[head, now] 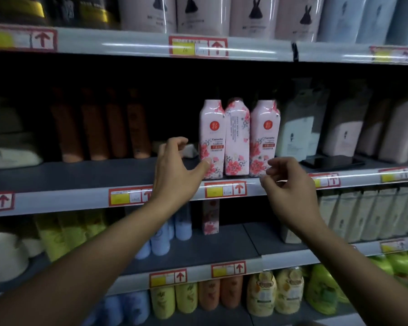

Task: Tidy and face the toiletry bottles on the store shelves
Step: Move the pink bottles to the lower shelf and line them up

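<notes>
Left grip wide, thumb touching left floral bottle; right grip loosely curled, holding nothing, near right floral bottle.

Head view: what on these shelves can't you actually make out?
- Price tags: print too small, blurred.
- Brown bottles: labels lost in shadow.
- Top-shelf bottles: cut off by the frame's upper edge.
- Left hand: thumb by a pink bottle; contact unclear.

Grey shelf carries three floral bottles, orange bottles, pale packs.
</notes>
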The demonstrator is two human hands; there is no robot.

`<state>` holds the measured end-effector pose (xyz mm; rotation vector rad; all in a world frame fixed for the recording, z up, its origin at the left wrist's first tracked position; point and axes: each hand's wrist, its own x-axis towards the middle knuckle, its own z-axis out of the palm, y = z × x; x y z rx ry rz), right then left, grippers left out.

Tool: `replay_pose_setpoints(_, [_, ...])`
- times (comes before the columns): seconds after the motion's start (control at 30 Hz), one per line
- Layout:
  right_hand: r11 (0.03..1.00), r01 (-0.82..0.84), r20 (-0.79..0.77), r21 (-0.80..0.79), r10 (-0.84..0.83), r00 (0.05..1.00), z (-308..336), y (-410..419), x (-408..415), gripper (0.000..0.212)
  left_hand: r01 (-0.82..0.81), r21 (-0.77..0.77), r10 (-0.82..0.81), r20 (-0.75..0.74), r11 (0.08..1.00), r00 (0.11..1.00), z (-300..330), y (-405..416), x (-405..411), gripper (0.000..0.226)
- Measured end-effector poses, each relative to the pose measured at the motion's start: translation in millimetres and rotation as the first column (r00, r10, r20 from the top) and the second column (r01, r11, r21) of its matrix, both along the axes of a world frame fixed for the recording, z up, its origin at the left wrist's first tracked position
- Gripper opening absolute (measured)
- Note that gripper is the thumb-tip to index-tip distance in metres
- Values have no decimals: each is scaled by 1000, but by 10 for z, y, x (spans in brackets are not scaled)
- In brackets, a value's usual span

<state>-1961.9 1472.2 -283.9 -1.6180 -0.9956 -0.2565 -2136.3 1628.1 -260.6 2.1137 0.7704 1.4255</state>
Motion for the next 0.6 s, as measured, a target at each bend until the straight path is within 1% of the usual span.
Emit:
replay_pose_setpoints(0.07, [1000,12,-2,20,-12,1000,176,28,33,37,-5,-18,4,-49,1000,999,129,87,70,77])
replay_pose_setpoints(0.13, [999,8,41,36,-9,999,334,81,33,40,-5,-27,3,-66,1000,998,238,168,151,84])
replay_pose_setpoints(0.3, [998,22,262,52,-35,964,710,373,-23,36,54,-31,-56,-67,998,996,387,339,365,96])
replay_pose_setpoints(0.37, [998,26,330,56,-43,943,882,503,-59,42,99,-34,-101,-47,994,994,403,381,435,97])
replay_pose_setpoints(0.5, [999,44,346,-26,-32,938,1243,784,-121,54,165,-17,-165,23,986,986,396,441,530,90])
replay_pose_setpoints(0.53, [997,52,342,-48,-33,939,1312,856,-130,53,170,-12,-170,34,985,985,393,452,544,88])
replay_pose_setpoints(0.6, [992,68,302,-106,-33,953,1405,978,-106,43,185,-13,-184,54,983,981,392,470,556,85])
